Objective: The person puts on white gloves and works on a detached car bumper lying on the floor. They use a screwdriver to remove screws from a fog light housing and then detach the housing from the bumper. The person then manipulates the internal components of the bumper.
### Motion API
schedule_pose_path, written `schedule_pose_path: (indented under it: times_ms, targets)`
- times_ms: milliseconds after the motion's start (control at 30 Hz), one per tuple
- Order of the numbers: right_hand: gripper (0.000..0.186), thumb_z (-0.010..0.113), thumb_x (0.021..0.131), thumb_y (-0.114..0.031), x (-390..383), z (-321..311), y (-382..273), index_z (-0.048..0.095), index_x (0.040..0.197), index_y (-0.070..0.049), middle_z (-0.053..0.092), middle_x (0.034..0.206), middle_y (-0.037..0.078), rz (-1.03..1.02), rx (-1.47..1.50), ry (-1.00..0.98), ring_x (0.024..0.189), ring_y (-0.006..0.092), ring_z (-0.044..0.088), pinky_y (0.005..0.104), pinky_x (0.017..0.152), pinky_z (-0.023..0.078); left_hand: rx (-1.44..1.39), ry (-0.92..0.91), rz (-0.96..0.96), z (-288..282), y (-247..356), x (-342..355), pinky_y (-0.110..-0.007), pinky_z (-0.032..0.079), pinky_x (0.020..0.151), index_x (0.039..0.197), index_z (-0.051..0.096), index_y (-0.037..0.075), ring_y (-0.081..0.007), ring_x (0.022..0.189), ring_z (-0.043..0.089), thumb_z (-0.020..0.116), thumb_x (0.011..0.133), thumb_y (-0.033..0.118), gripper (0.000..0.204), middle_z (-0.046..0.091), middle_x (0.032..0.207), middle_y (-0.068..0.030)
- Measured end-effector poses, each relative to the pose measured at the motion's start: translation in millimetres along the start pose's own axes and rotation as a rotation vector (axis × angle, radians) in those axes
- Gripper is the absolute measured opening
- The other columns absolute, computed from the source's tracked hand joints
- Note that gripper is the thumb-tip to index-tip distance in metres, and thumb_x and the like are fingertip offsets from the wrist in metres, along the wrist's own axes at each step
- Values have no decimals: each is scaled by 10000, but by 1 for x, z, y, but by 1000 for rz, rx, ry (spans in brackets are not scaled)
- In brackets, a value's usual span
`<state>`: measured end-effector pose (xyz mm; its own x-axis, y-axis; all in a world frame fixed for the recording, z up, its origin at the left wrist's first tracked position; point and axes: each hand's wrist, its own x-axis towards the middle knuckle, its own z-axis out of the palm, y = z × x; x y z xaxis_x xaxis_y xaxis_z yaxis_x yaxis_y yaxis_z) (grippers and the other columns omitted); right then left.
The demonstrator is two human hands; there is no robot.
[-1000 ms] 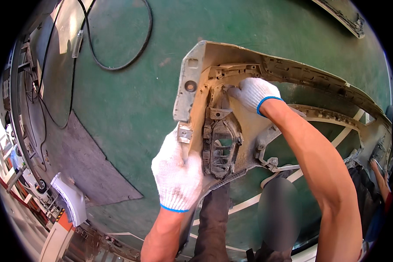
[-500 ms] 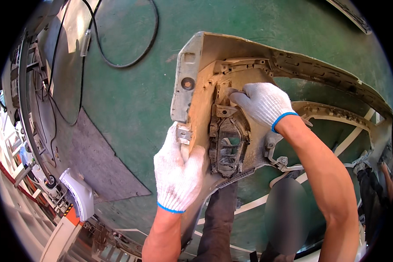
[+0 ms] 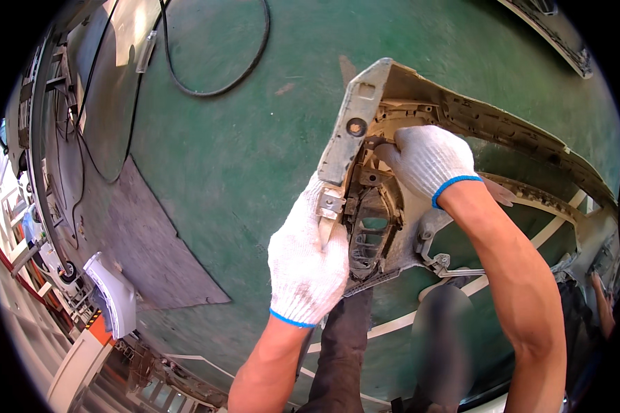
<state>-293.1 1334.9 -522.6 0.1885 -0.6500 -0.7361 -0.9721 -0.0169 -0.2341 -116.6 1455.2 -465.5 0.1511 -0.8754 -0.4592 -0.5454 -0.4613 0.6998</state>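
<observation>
A dusty car bumper cover (image 3: pixel 343 153) stretches from the middle to the far right, its hollow inner side toward me. My left hand (image 3: pixel 308 265), in a white knitted glove with a blue cuff, is closed around its left edge, thumb on the inside, beside a small metal clip (image 3: pixel 330 204). A dark slatted plastic grille insert (image 3: pixel 373 199) sits inside that end of the bumper. At the insert's upper end, my right hand (image 3: pixel 432 162), gloved alike, has its fingers closed on it. The fingertips are partly hidden in the recess.
Black hose (image 3: pixel 217 92) loops over the green floor at upper left. Left of me lie a grey sheet (image 3: pixel 162 241) and a pale curved car panel (image 3: pixel 114 296). Another person's arm (image 3: pixel 602 303) shows at the far right, near the bumper's other end. A long part (image 3: pixel 554 34) lies at upper right.
The bumper's left end has swung to the right and turned more edge-on. My left hand has moved right and slightly up with it; my right hand has shifted slightly right, still at the insert.
</observation>
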Motion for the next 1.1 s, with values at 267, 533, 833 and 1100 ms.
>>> schedule_pose_path:
  times_ms: [267,533,833,1100]
  targets:
    - [380,566,992,-345,6,1,-12,824,1037,-69,783,1065,212,-20,-169,-6,1011,384,762,494,855,602,46,10,48,2,-6,1,-473,585,834,1460,590,30,-463,957,712,588,836,-15,626,719,1141,-251]
    - [446,540,1026,-435,20,13,-7,820,990,-90,785,1000,198,-100,-290,36,952,387,763,500,810,601,66,8,29,1,0,1,-462,587,840,1410,637,57,-435,957,718,573,775,-29,644,727,1153,-232]
    - [376,564,1009,-377,24,17,-10,831,1004,-112,790,1040,191,-61,-282,46,997,379,762,493,822,599,153,85,44,8,1,5,-473,585,815,1306,705,78,-425,897,723,573,775,1,552,746,1043,-209]
    - [277,588,978,-205,28,28,-18,835,1061,-111,790,1126,173,-33,-313,67,1050,358,767,475,832,612,190,88,53,9,-4,7,-485,578,809,1290,706,93,-435,872,718,579,774,20,536,739,994,-224]
